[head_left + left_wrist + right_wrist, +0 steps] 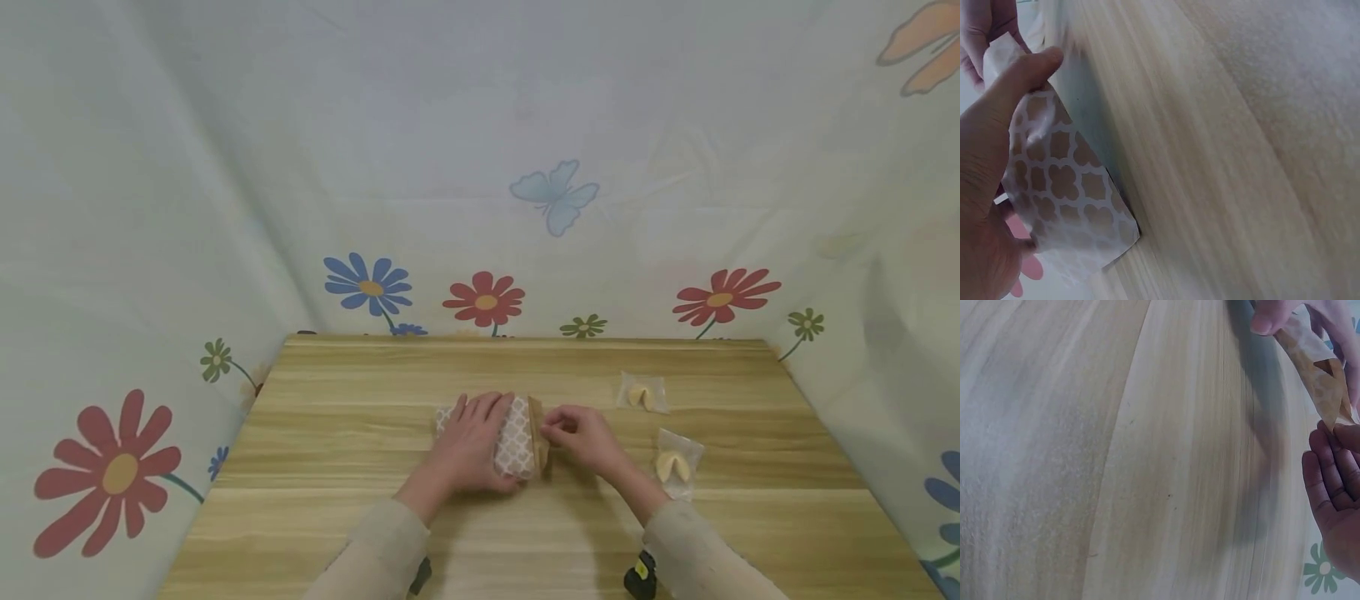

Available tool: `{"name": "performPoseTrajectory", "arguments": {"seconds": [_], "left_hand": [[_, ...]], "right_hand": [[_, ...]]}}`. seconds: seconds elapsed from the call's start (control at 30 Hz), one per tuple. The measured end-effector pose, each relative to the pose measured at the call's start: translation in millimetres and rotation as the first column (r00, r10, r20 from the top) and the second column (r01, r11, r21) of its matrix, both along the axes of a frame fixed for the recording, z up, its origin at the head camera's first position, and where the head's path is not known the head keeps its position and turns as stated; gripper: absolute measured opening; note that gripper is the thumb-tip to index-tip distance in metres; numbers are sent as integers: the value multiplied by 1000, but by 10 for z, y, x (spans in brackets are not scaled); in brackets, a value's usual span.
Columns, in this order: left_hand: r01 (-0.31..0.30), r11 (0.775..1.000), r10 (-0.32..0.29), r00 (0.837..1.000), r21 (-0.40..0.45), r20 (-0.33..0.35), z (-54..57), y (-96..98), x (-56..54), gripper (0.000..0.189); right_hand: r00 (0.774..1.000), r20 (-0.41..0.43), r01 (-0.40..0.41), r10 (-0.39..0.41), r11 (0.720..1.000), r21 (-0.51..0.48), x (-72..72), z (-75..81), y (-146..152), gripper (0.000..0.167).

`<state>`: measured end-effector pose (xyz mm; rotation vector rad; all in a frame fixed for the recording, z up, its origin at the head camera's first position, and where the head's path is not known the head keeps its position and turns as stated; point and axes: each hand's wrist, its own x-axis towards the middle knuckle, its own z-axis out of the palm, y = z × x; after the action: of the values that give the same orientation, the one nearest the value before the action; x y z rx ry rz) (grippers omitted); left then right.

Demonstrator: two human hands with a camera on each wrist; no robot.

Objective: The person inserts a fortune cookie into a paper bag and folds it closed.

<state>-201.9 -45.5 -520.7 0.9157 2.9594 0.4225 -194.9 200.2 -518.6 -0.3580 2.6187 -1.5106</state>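
Note:
A brown paper bag (516, 442) with a white lattice pattern lies on its side over the wooden table, its brown end facing right. My left hand (468, 446) grips the bag across its body, fingers over the far edge and thumb on the near one. In the left wrist view the patterned side of the bag (1063, 187) slants down past the thumb. My right hand (588, 437) is at the brown end. Seen from the right wrist, its thumb and fingers pinch a corner of the folded brown paper (1330, 403). The bag's inside is hidden.
Two fortune cookies in clear wrappers lie right of my right hand: one farther back (641, 397), one nearer (672, 467) beside the right forearm. The wooden table (337, 417) ends at a flower-printed cloth (420, 125) behind and at both sides.

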Motion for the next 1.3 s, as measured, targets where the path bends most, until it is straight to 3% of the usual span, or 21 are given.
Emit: {"name": "performPoseTrajectory", "arguments": {"seconds": [0.17,0.37,0.47,0.6,0.73,1.07,1.3], "left_hand": [[3,1000,-3,1000,-4,-16,-12,-5,0,134],[9,1000,-8,999,22,-33,-8,-2,-3,132],[1,1000,0,1000,20,-19,-3,-4,0,133],[-11,1000,11,1000,5,2,10,-1,3,133],[-7,1000,7,1000,3,0,17,9,3,133],[6,1000,-6,1000,6,-22,-12,33,5,133],[13,1000,-13,1000,25,-20,-24,42,3,133]], "right_hand": [[1000,-24,6,-5,998,63,-4,32,-8,6],[993,-100,75,-59,983,167,9,213,2,9],[994,-106,50,-31,982,182,25,300,-20,8],[998,-52,-37,45,986,162,47,351,-61,14],[997,-12,-68,70,989,135,46,335,-82,19],[998,32,-49,46,996,77,6,285,-124,20],[994,109,26,-27,1000,9,-20,237,-180,17]]}}
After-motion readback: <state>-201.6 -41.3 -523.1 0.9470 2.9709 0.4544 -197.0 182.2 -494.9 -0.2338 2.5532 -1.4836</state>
